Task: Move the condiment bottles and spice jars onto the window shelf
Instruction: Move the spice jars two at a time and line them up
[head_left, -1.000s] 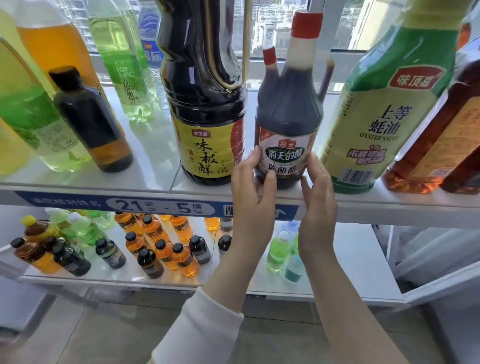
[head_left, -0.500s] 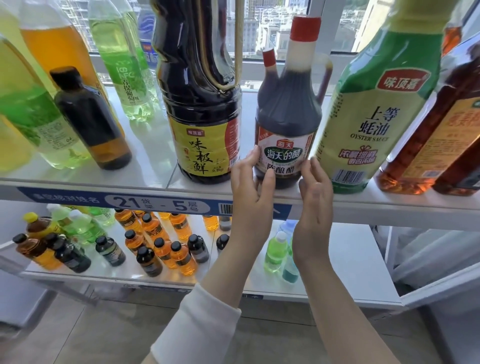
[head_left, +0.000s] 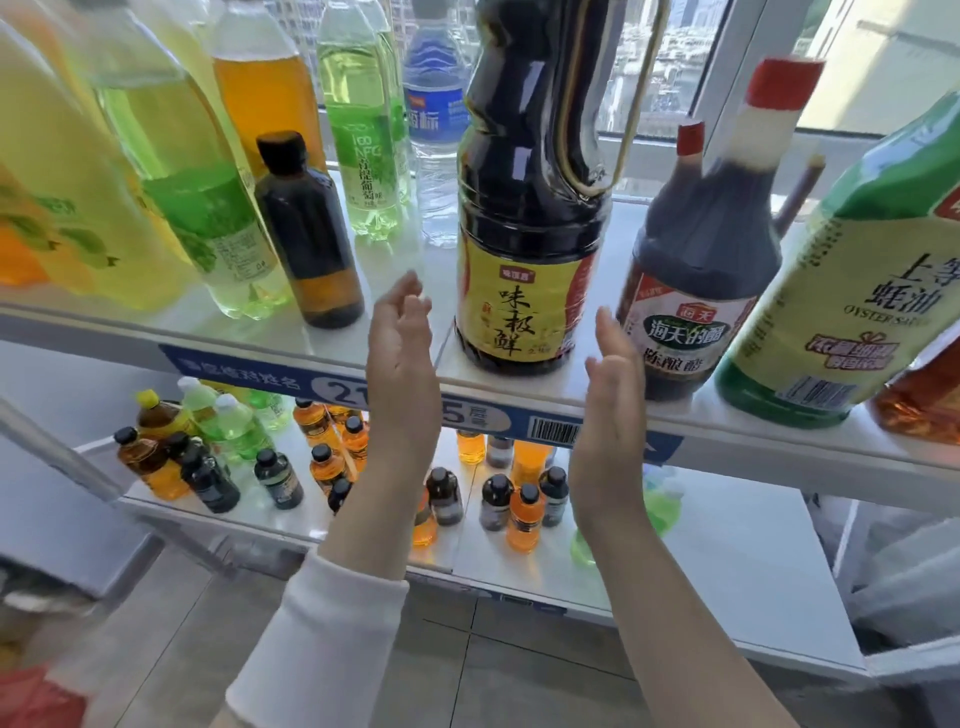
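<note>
Fingers (head_left: 402, 312): straight, empty, flanking soy sauce bottle (head_left: 524, 234).
Risk: right hand (head_left: 608, 395) could nudge vinegar bottle (head_left: 696, 291) off shelf (head_left: 753, 436) edge.

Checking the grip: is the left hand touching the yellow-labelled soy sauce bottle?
Apart. Head view shows white shelf between the left hand and the soy sauce bottle.

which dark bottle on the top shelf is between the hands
The big soy sauce bottle with the yellow label; the red-capped vinegar bottle stands to its right, the small black-capped bottle to its left.
</note>
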